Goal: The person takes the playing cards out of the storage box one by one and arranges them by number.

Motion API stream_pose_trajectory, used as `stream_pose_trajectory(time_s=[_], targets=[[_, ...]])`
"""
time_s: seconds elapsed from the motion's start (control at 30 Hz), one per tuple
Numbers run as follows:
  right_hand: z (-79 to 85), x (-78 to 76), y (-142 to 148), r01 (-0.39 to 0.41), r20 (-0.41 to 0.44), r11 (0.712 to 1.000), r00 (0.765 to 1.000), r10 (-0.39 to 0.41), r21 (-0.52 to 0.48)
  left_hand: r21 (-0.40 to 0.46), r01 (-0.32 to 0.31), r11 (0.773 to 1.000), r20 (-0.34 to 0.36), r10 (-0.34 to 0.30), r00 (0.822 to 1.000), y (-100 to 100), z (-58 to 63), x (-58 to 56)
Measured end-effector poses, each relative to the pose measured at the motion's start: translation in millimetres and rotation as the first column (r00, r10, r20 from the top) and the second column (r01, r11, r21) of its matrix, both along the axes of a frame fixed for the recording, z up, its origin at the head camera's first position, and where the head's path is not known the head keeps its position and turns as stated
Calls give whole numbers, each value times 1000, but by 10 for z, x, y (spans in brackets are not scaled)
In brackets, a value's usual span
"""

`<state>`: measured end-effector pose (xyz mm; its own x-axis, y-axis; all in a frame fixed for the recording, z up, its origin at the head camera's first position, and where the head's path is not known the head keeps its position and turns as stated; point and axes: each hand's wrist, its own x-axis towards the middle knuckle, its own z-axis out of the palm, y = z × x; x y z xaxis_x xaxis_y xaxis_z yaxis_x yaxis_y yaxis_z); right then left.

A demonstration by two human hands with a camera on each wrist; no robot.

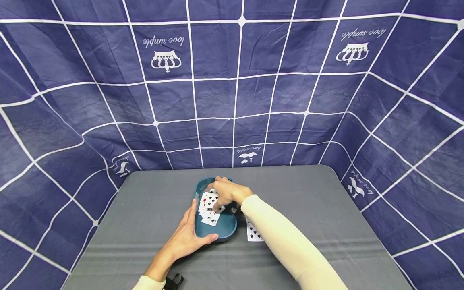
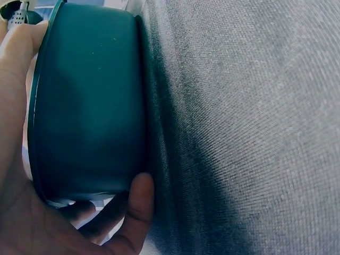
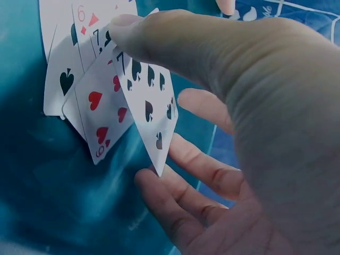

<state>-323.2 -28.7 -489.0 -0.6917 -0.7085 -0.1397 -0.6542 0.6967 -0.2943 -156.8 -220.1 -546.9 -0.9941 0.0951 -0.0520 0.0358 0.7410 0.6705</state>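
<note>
So the playing cards were in a teal plastic-looking tub with rounded ends (image 1: 210, 230), which sat on a table covered in grey cloth (image 1: 152, 201). The loose pile of white, red-and-black-printed playing cards (image 1: 214, 219) lay overlapping on the tub floor, fanned out pretty messily, with a bare stretch of teal on the side nearest the person.

The left hand (image 1: 186, 237) was spread around the tub, not clenched: fingers along the outer left wall, thumb out at the near rim. From the left wrist view you could see the thumb up by the lip and a fingertip low down, close to the base.

The right hand (image 1: 228, 192) was down inside the tub, pinching a white seven of spades card (image 3: 149, 109), thumb across the top end and the other fingers around the far side and lower corner. That one stood at an angle to the rest. Right beside it was a white card with red hearts (image 3: 95, 101), resting over other cards. Couldn't tell whether the seven was completely clear of the pile.

Outside the tub, a white card with black spades (image 1: 253, 233) lay on the cloth to the right, partly hidden under the cream right sleeve (image 1: 286, 237).
</note>
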Motion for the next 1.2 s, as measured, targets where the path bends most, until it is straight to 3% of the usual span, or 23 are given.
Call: stream_pose_trajectory(time_s=[0.2,0.7,1.2], targets=[[83,11,109,-21,-51,999,999,19,-40,5,-2,1000,-4,2,1000,-11,14,-6],[253,61,379,-33,-68,989,997,23,-146,-5,-1,1000,-41,1,999,-13,33,6],[219,63,709,-26,-61,980,998,14,-198,-7,2,1000,-31,-2,1000,8,25,27]])
